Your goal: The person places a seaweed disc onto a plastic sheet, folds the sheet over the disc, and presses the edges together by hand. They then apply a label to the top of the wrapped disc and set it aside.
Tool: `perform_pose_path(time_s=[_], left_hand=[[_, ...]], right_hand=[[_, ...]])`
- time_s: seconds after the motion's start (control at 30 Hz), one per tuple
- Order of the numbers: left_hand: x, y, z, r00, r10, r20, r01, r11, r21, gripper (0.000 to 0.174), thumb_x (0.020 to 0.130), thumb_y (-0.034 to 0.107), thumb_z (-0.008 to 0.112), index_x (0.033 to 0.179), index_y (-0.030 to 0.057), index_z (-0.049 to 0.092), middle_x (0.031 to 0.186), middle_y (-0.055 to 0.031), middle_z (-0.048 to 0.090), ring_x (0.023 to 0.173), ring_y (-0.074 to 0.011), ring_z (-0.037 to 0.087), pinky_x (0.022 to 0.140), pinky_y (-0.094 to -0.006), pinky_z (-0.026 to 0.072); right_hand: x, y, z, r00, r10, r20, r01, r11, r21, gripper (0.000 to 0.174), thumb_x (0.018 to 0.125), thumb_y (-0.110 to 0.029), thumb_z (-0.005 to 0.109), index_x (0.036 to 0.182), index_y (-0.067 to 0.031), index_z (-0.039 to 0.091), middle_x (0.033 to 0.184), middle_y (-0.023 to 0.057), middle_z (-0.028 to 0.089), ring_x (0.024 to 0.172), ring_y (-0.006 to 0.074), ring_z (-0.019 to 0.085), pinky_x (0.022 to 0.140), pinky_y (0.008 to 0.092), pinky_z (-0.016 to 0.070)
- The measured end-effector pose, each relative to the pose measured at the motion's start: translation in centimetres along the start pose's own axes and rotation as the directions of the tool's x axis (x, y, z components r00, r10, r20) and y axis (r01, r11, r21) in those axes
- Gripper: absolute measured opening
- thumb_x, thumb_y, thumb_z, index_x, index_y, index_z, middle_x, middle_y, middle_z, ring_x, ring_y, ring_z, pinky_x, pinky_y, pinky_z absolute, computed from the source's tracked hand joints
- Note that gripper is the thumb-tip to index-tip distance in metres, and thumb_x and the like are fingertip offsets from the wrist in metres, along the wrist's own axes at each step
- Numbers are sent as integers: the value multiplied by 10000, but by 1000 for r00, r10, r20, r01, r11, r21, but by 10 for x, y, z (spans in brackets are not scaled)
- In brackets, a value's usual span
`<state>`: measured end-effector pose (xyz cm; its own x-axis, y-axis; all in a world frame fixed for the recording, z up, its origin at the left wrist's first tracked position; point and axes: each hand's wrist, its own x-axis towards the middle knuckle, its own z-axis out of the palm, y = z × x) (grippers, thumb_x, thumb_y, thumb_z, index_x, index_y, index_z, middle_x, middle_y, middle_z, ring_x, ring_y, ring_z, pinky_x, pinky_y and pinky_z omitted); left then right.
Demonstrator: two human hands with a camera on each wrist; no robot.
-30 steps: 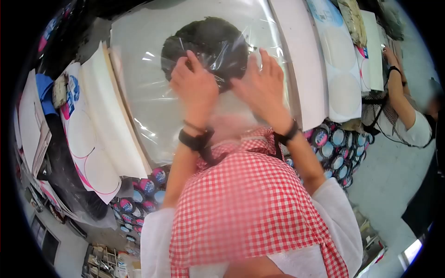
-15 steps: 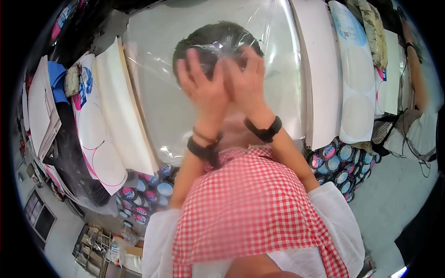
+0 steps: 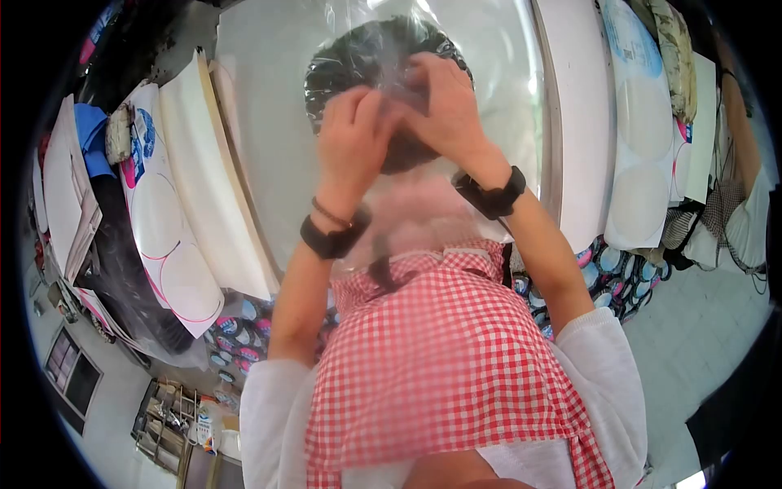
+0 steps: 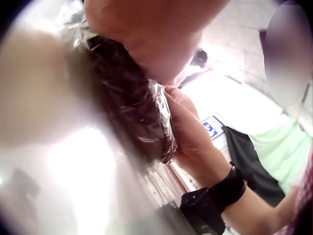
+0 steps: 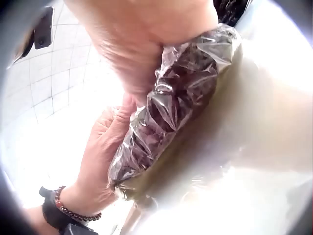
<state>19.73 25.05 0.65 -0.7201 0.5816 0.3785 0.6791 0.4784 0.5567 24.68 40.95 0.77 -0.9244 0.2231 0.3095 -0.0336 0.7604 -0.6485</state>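
A dark round cake [image 3: 346, 61], rough at its edge, lies under clear, shiny plastic film [image 3: 277, 106]. Both hands are on its near half in the head view. My left hand [image 3: 352, 155] bends its fingers over the cake's left side, pinching film near the middle. Opposite it, my right hand [image 3: 458, 118] curls its fingers on the right side and grips film there too. Their thumbs come close together, partly hidden. Creased film hugs the cake's side in the right wrist view, where my left hand [image 5: 105, 147] also shows. The left wrist view shows my right hand [image 4: 188, 132] against the wrapped side.
White paper sheets [image 3: 220, 196] and strips of round labels [image 3: 175, 236] stand at the left. More white sheets [image 3: 574, 130] and a label strip [image 3: 639, 147] line the right. Many labelled round packs [image 3: 619, 277] sit below the work surface. Another person's arm [image 3: 737, 138] shows at far right.
My hands have come closer together over the cake, the right moving inward, then both a little apart again. The film over the cake now looks more creased and drawn in.
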Motion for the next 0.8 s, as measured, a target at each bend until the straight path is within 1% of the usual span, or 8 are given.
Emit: perform_pose_path(time_s=[0.03,0.13,0.27,0.33,0.4,0.5,0.67,0.8], left_hand=[[4,2,-2,999,-49,13,49,999,-10,387,861,315,685,1139,55,611,1086,-128,585,957,-308,554,796,-394,464],[13,10,-12,983,-138,124,119,981,150,370,859,345,684,1045,33,610,1058,-110,589,934,-290,557,757,-381,464],[39,-12,-14,968,242,68,-251,937,242,371,830,362,721,947,31,603,1039,-120,578,964,-264,550,790,-369,464],[14,-17,-9,986,-16,167,16,1000,-2,380,798,345,755,937,32,591,1085,-157,566,1035,-288,529,875,-404,441],[-1,-26,0,959,-170,226,217,955,-203,484,715,355,823,981,22,593,1107,-181,570,1075,-315,524,955,-439,410],[40,-8,-10,954,157,-255,-171,985,-32,579,665,401,842,1037,28,604,1044,-140,603,984,-294,570,899,-406,448],[41,-24,-7,986,157,61,-151,984,-98,480,623,349,865,931,47,652,978,-84,623,887,-282,598,759,-372,500],[33,-30,0,971,238,-8,-237,964,-123,461,618,350,848,915,64,642,876,-71,606,813,-277,587,760,-377,484]], right_hand=[[4,-1,-4,989,121,86,-129,987,97,431,685,-293,767,985,-52,573,1027,164,573,976,355,545,811,431,448],[15,-2,-9,987,-150,58,159,969,-190,505,652,-312,793,1027,-43,588,1034,155,573,1016,323,541,811,409,455],[30,3,-10,984,-153,94,152,988,12,475,660,-219,783,1075,-71,603,1114,132,596,1031,287,539,839,438,441],[31,1,-10,991,-34,133,6,979,204,438,663,-210,790,1052,-100,622,1004,72,635,951,249,559,830,413,422],[21,7,-6,981,-111,160,102,993,63,411,669,-226,790,1032,-112,633,943,46,640,889,230,562,796,385,411],[18,15,2,965,-227,129,228,974,10,370,671,-253,787,993,-140,646,903,25,635,823,206,558,751,365,392],[24,4,-6,964,-265,11,264,954,-140,423,645,-239,781,1019,-117,625,1056,41,612,1020,233,555,869,404,409],[34,10,-8,939,-303,161,315,948,-52,452,655,-229,767,1056,-105,602,1159,39,594,1140,242,525,942,417,409]])
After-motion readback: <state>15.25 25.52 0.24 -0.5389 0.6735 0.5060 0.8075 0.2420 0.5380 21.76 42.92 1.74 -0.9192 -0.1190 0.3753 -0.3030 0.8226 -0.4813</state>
